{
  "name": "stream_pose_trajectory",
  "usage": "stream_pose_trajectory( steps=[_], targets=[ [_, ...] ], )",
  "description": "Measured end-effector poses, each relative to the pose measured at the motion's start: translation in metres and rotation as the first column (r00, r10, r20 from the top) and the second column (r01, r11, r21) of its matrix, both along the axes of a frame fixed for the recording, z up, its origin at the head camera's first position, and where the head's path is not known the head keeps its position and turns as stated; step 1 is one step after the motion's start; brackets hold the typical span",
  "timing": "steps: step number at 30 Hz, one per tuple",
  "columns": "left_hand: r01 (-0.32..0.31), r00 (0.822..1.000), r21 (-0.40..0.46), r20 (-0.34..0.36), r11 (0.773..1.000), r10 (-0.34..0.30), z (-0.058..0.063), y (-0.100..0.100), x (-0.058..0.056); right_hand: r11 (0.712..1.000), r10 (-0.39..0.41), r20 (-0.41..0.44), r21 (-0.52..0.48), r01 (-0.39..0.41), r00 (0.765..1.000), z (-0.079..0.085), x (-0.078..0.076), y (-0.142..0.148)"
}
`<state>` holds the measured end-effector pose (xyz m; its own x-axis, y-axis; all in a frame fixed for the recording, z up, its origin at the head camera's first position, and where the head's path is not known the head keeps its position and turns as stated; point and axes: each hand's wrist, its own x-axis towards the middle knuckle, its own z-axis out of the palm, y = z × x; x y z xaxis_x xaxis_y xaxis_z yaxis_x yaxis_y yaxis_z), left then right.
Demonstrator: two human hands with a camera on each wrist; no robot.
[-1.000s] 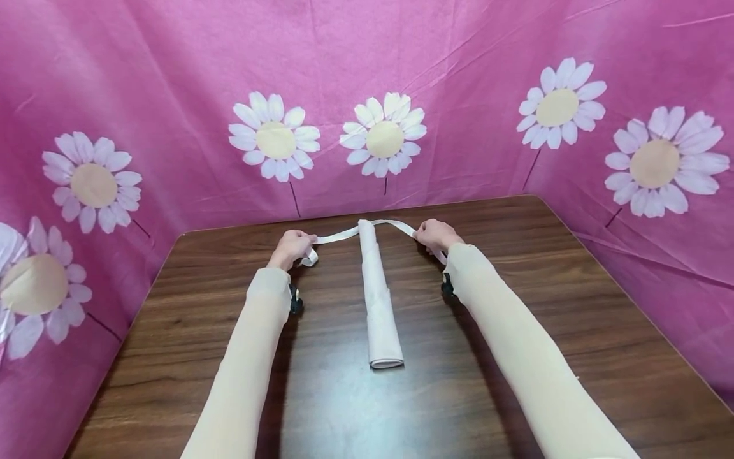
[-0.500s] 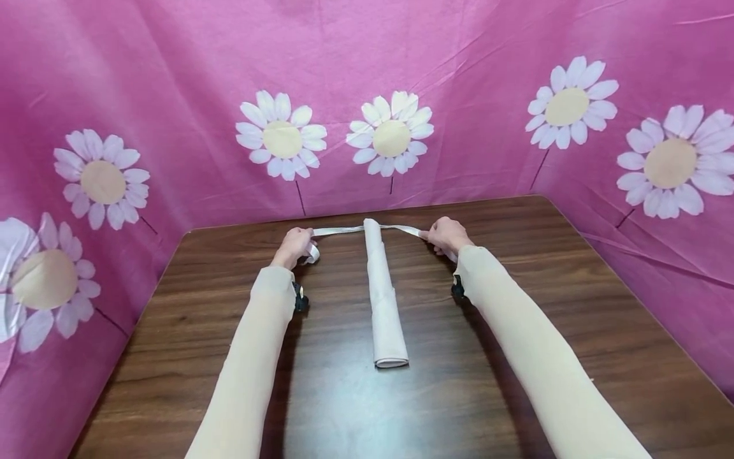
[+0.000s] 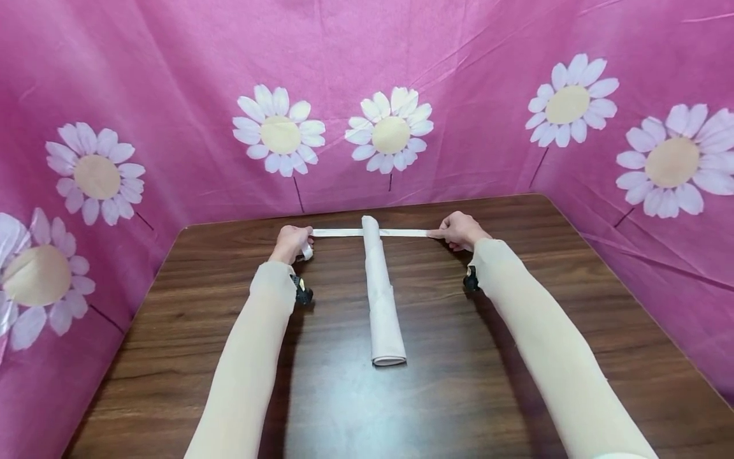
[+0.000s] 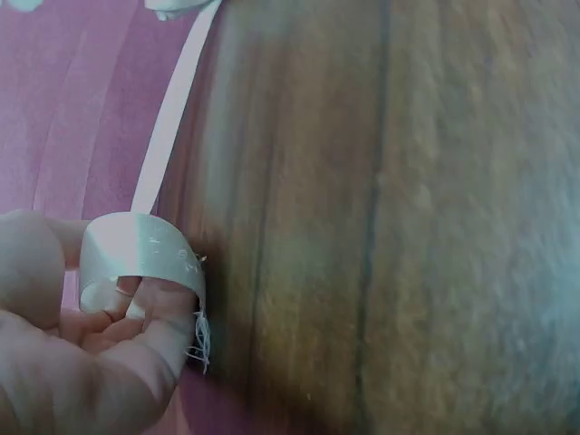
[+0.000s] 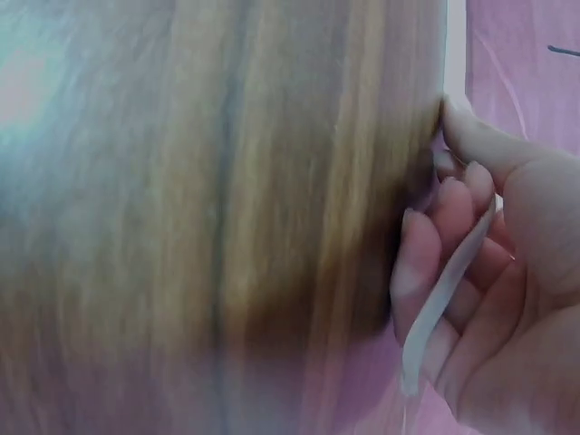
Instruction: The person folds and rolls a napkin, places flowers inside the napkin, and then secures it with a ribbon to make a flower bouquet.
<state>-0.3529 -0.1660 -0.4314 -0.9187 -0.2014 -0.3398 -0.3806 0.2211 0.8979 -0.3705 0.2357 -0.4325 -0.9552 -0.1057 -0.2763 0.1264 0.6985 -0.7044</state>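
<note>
A white ribbon point(image 3: 338, 233) runs straight and taut from hand to hand, crossing the far end of a rolled white cloth point(image 3: 381, 299). Whether it passes under or behind the roll there is hard to tell. My left hand point(image 3: 292, 242) pinches the ribbon on the left, and its loose end point(image 4: 140, 245) loops over the fingers with frayed threads showing in the left wrist view. On the right, my right hand point(image 3: 461, 231) pinches it between thumb and finger. A short tail point(image 5: 444, 299) hangs across that palm in the right wrist view.
The roll lies lengthwise on a dark wooden table point(image 3: 229, 331). Close behind the table's far edge hangs a pink curtain point(image 3: 189, 127) with printed daisies, which also runs along both sides. Each wrist wears a small black camera point(image 3: 471, 279).
The ribbon was slack and curved; now it is pulled straight and lies nearer the person along the roll. My right hand has moved outward to the right; the left hand has barely shifted.
</note>
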Motion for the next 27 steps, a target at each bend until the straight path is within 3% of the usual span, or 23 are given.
stream_pose_trajectory(
  steps=[3,5,7,13,16,23,27],
  targets=[
    [0.011,1.0,-0.155,-0.006,0.988,-0.012,0.001,-0.002,0.004,0.998,0.017,0.034,-0.062,-0.014,0.999,0.003,0.003,0.001],
    [0.036,0.999,-0.206,-0.003,0.978,-0.038,0.002,-0.004,0.006,0.997,0.028,0.05,-0.077,-0.024,0.998,0.004,0.004,0.003],
    [0.073,0.997,-0.184,0.003,0.98,-0.073,0.002,-0.006,0.009,0.997,0.043,0.056,-0.067,-0.039,0.998,0.006,0.005,0.006],
    [0.157,0.987,0.001,0.034,0.988,-0.157,0.005,-0.013,0.018,0.995,0.089,0.085,-0.056,-0.084,0.992,0.011,0.011,0.015],
    [0.196,0.98,-0.014,0.039,0.98,-0.196,0.005,-0.018,0.023,0.992,0.109,0.098,-0.072,-0.102,0.989,0.012,0.013,0.017],
    [0.24,0.971,-0.086,0.039,0.967,-0.237,0.008,-0.036,0.037,0.984,0.178,0.036,0.022,-0.179,0.983,0.011,0.018,0.023],
    [0.224,0.975,-0.092,0.032,0.97,-0.222,0.01,-0.047,0.043,0.987,0.159,0.051,-0.041,-0.157,0.986,0.008,0.022,0.029]
  ],
)
